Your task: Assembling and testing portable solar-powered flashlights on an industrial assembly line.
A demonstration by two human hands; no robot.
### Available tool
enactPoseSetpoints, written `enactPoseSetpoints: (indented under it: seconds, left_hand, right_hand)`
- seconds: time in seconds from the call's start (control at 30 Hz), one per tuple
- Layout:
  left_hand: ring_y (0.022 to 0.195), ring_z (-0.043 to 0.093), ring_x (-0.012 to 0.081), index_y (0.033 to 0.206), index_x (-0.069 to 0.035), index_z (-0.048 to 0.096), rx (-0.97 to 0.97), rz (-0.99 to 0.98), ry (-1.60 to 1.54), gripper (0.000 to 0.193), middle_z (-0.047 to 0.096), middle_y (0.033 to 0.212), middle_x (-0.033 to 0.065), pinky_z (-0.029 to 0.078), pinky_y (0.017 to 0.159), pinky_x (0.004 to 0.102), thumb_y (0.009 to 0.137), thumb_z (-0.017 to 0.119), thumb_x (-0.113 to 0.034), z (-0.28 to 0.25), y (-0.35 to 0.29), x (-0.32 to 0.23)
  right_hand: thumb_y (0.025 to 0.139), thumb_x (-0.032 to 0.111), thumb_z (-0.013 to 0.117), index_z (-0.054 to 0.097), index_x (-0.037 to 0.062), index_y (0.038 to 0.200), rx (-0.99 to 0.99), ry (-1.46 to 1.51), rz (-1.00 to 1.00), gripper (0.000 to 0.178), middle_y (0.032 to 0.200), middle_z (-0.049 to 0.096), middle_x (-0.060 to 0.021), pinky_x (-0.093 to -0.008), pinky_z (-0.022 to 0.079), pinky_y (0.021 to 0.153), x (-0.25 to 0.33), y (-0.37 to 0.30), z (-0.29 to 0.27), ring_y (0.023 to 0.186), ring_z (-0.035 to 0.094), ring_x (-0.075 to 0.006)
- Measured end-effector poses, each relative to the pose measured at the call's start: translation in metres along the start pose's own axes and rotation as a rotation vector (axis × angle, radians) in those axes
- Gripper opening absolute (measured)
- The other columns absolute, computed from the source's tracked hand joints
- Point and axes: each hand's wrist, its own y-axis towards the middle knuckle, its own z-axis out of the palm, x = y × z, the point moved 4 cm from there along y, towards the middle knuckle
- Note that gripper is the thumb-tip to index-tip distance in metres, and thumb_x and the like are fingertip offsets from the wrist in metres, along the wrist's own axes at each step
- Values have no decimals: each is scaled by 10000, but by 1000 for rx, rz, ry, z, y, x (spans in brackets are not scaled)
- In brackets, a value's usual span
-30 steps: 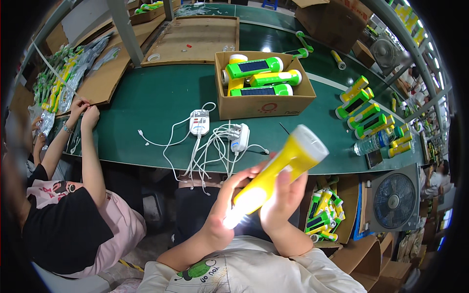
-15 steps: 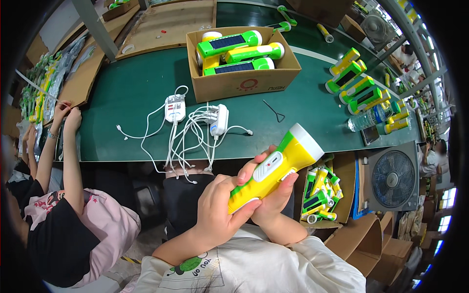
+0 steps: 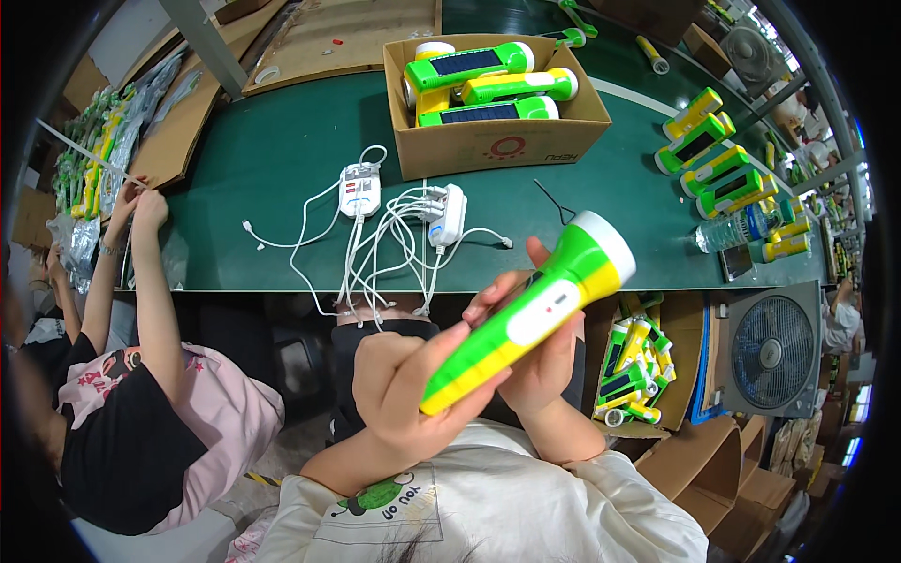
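Both hands hold a green and yellow flashlight (image 3: pixel 542 314) tilted over the table's front edge, its wide white head toward the upper right. A white oval panel with a small slot and a red dot faces up. My left hand (image 3: pixel 404 385) is closed around the narrow tail end. Beneath the body my right hand (image 3: pixel 542 368) grips it nearer the head, partly hidden by the flashlight. Beyond the hands, white USB cables (image 3: pixel 389 235) run from two white power strips, one strip (image 3: pixel 360 190) left of the other (image 3: pixel 449 218).
An open carton (image 3: pixel 497 155) of flashlights stands on the green table (image 3: pixel 282 150). Several flashlights (image 3: pixel 713 169) and a water bottle (image 3: pixel 732 230) stand at right. Below are a box of flashlights (image 3: pixel 638 366) and a fan (image 3: pixel 770 347). A co-worker's arms (image 3: pixel 155 272) reach in from the left.
The flashlight has been rolled in my hands, so more of its green side now shows. My view has shifted slightly, moving the table things rightward and up.
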Motion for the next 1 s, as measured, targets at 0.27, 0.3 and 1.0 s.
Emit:
enactPoseSetpoints:
  seconds: [0.27,0.3,1.0]
  left_hand:
    - [781,557,114,1049,22,543,-33,-821,-841,342,559,838,36,449,680,219,807,711,-153,29,-31,48]
    - [830,556,87,1040,31,533,29,-943,-931,298,548,882,26,454,719,205,852,666,-158,32,-34,52]
    - [862,498,258,1127,-19,463,36,-5,-74,592,491,988,141,417,749,344,629,777,-89,34,-32,27]
  right_hand:
    - [897,278,594,488,-9,1199,-100,-449,-78,430,1088,549,-85,-281,416,845,0,17,-43,952,531,-151]
    - [868,250,633,534,-5,1153,-18,-731,-156,395,1033,567,-85,-275,430,791,4,27,-50,882,542,-151]
    - [940,531,361,317,10,1361,49,-277,182,671,1062,577,-162,-343,456,869,-21,14,-46,958,578,-209]
